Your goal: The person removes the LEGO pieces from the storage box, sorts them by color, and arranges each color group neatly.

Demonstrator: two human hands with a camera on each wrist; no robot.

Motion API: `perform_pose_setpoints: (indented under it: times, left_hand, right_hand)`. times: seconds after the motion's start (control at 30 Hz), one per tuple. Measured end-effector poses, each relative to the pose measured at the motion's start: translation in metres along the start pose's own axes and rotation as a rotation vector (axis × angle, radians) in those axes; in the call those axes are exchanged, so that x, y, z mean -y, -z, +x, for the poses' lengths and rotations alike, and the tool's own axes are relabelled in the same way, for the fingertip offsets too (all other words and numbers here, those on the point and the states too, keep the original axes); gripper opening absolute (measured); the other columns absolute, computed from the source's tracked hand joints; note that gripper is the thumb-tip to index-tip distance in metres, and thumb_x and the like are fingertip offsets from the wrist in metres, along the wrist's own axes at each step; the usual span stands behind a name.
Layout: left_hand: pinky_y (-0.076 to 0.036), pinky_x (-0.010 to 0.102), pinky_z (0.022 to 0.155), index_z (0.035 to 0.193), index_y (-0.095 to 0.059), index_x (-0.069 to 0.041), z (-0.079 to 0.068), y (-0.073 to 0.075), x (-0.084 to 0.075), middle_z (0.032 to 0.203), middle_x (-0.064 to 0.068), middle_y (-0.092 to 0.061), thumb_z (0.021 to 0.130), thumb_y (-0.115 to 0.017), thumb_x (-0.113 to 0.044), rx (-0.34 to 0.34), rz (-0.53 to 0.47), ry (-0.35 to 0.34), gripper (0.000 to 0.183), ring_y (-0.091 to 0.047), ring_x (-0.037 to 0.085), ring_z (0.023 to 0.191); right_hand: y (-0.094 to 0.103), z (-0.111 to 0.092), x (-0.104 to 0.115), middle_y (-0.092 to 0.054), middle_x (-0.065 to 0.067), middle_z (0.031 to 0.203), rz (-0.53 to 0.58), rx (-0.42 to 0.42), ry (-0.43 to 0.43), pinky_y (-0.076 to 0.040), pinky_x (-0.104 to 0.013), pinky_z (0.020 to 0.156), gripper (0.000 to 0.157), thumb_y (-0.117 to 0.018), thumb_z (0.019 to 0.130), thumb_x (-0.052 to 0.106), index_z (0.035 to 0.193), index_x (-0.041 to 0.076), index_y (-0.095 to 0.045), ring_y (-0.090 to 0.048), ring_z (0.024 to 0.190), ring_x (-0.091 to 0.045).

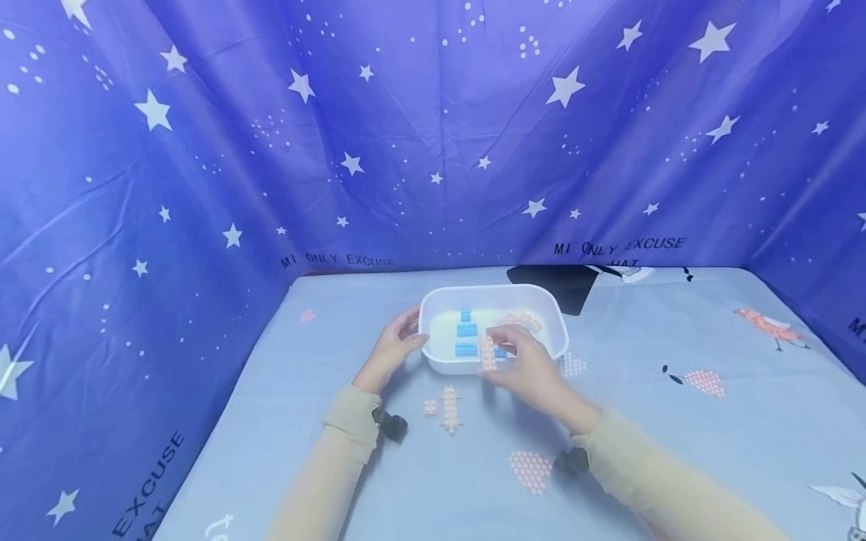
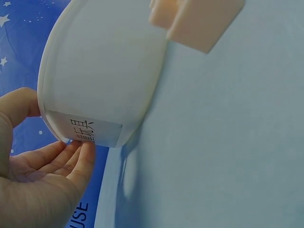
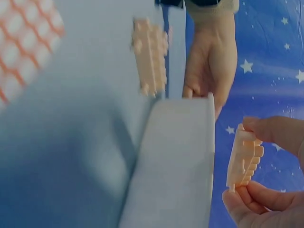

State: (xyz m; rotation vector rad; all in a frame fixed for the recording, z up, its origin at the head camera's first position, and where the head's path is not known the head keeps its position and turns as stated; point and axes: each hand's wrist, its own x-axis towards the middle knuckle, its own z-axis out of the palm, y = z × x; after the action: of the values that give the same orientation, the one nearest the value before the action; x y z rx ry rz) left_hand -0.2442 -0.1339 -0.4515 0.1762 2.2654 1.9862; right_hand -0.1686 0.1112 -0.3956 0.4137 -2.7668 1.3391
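A white plastic bin stands on the cloth-covered table. My left hand grips its left end, thumb and fingertips at the rim beside a printed label. Thumb and fingers of my right hand pinch a long peach toy building brick over the bin's front side; small pegs stick out of this brick. Several blue bricks lie inside on the left, and peach bricks on the right, partly behind my right hand.
In front of the bin, a long peach brick with side pegs lies beside a small square peach brick. The pale blue tablecloth carries printed hearts and birds. A purple star-patterned curtain closes off the back and sides.
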Motion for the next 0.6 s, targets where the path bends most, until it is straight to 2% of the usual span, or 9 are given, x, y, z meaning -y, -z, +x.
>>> perform_pose_setpoints:
  times: [0.13, 0.3, 0.6]
  left_hand:
    - [-0.036, 0.045, 0.115, 0.148, -0.038, -0.009, 0.001, 0.0, 0.001, 0.149, 0.015, -0.043, 0.089, -0.064, -0.005, -0.003, 0.004, -0.003, 0.064, -0.043, 0.033, 0.137]
    - [-0.035, 0.047, 0.116, 0.148, -0.038, -0.01, 0.001, 0.0, 0.001, 0.149, 0.015, -0.043, 0.09, -0.064, -0.005, -0.008, 0.011, 0.003, 0.064, -0.042, 0.033, 0.137]
    - [-0.036, 0.045, 0.115, 0.148, -0.037, -0.011, 0.002, -0.001, 0.002, 0.149, 0.015, -0.044, 0.09, -0.063, -0.005, -0.014, 0.019, 0.003, 0.065, -0.043, 0.032, 0.137]
  right_hand:
    - [-0.006, -0.013, 0.0, -0.057, -0.016, 0.129, -0.02, -0.018, 0.012, -0.051, -0.046, 0.101, 0.066, -0.084, 0.072, 0.014, 0.13, 0.002, -0.055, -0.058, 0.117, -0.034]
    - [-0.016, -0.023, -0.003, -0.057, -0.012, 0.13, 0.007, -0.019, 0.022, -0.047, -0.046, 0.106, 0.067, -0.084, 0.071, 0.013, 0.13, 0.003, -0.055, -0.057, 0.12, -0.031]
    - [-0.032, -0.038, -0.008, -0.056, -0.008, 0.132, 0.065, 0.008, -0.032, -0.046, -0.045, 0.107, 0.067, -0.084, 0.07, 0.009, 0.131, 0.007, -0.056, -0.056, 0.122, -0.028]
